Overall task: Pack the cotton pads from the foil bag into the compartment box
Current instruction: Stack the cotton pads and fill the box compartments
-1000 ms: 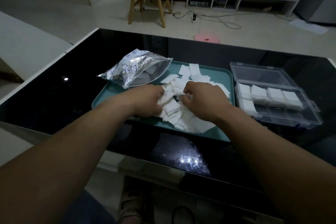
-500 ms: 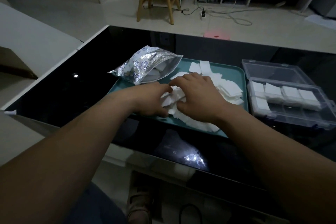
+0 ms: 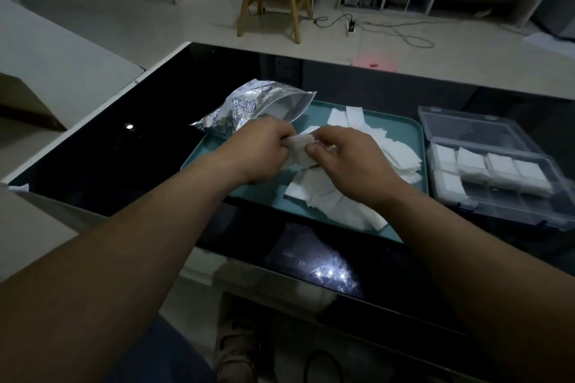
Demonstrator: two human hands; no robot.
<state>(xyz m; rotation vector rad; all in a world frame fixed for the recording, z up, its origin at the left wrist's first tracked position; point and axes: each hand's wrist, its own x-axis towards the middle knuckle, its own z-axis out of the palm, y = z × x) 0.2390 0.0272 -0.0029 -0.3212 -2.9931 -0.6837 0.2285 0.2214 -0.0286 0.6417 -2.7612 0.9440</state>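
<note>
Lifted clear of the heap they were pressing into half a second ago, the left hand (image 3: 261, 154) and right hand (image 3: 350, 165) now meet above the tray (image 3: 208, 152). Between them is a small stack (image 3: 299, 146) of cotton squares that was not raised before. Both hands grip it: the left hand's fingers curl round its left end, and the right hand's thumb and fingers pinch its right end. The stack's long axis therefore runs left to right. Loose pads (image 3: 337, 205) lie spread over the tray's right half, beneath and beyond the right hand. The bag (image 3: 258, 107) lies at the tray's far left corner, just beyond the left hand, and looks unmoved.

The box (image 3: 504, 211) stands on the surface (image 3: 109, 158) just right of the tray, well to the right of the stack, with its lid (image 3: 466, 126) thrown back. Its far row shows four filled compartments and the near row one at the left; the rest of the near row looks empty. The right hand is nearer, so I judge the carry should go rightward and slightly toward the person, with the stack turned to suit a compartment.
</note>
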